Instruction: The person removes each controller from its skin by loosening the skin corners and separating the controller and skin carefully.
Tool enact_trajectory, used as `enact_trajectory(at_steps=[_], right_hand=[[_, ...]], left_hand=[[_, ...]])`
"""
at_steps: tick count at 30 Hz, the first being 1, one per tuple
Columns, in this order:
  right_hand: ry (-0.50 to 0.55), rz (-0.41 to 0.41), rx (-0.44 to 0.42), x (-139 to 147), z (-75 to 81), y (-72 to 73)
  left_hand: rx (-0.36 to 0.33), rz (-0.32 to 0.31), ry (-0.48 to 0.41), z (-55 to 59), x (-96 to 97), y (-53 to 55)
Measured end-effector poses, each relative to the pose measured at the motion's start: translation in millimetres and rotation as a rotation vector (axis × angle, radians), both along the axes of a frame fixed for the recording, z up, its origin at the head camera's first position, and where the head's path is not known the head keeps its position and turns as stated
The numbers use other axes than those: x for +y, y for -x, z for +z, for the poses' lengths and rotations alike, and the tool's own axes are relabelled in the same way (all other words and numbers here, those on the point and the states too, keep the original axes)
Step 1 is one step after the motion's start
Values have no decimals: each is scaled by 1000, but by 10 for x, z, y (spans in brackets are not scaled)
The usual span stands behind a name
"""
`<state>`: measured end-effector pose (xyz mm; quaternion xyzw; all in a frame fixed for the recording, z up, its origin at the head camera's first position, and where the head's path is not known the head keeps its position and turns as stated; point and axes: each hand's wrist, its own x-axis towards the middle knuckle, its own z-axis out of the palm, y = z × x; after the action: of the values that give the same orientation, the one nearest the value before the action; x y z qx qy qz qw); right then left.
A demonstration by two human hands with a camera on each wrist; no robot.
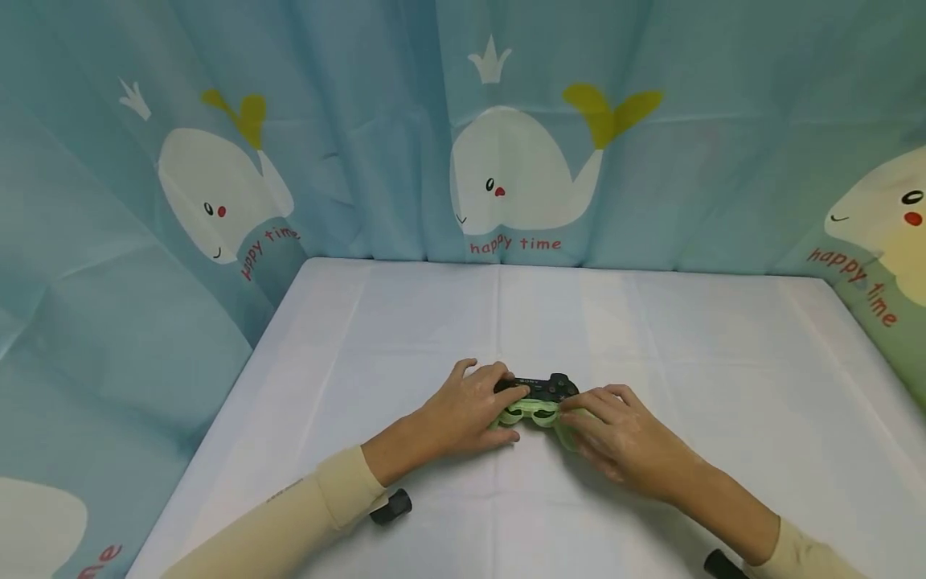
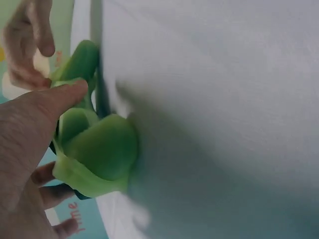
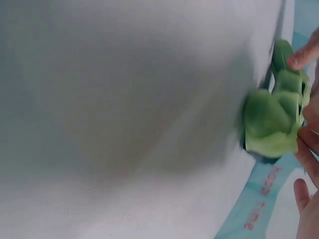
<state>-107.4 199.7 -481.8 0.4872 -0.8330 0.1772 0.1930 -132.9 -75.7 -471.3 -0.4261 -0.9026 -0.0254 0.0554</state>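
A black game controller (image 1: pixel 559 386) with SONY lettering lies on the white table, partly inside a soft green cover (image 1: pixel 531 410). The left hand (image 1: pixel 473 408) grips the controller's left end, thumb over the cover's near edge and the other fingers on the far side. At the right end, the right hand (image 1: pixel 624 438) pinches the edge of the cover with its fingertips. In the left wrist view, the cover's rounded grip (image 2: pixel 107 147) bulges toward the camera. The right wrist view shows the green cover (image 3: pixel 269 119) close up, the hands partly out of frame.
A white cloth (image 1: pixel 434 322) with fold lines covers the table. Blue curtains (image 1: pixel 376 161) printed with whales stand along its back and sides. Small black devices (image 1: pixel 391 507) sit at both wrists, next to the beige sleeves (image 1: pixel 340 486).
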Motion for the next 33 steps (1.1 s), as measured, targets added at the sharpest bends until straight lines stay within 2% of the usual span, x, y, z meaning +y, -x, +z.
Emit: enact_trajectory(at_steps=[3, 6, 8, 10, 13, 15, 22, 25, 28, 33], right_hand=[[31, -97, -107, 74, 8, 37], [22, -197, -257, 120, -5, 67], [26, -231, -299, 135, -29, 71], [53, -230, -292, 136, -57, 62], [91, -216, -193, 108, -85, 44], [108, -204, -164, 85, -92, 32], [63, -231, -275, 69, -71, 74], [49, -226, -286, 78, -94, 123], [45, -201, -231, 85, -129, 149], [42, -172, -104, 76, -172, 122]], left_hand=[[-2, 12, 6, 33, 30, -2], [0, 9, 11, 53, 118, 17], [-3, -2, 32, 48, 192, 38], [-5, -8, 71, 29, 258, 58], [27, 9, 159, -10, 317, 92], [54, 21, 206, -31, 335, 112], [117, 17, 260, -57, 410, 146], [131, 38, 283, -66, 445, 147], [149, 56, 294, -81, 468, 147], [156, 50, 270, -107, 462, 148]])
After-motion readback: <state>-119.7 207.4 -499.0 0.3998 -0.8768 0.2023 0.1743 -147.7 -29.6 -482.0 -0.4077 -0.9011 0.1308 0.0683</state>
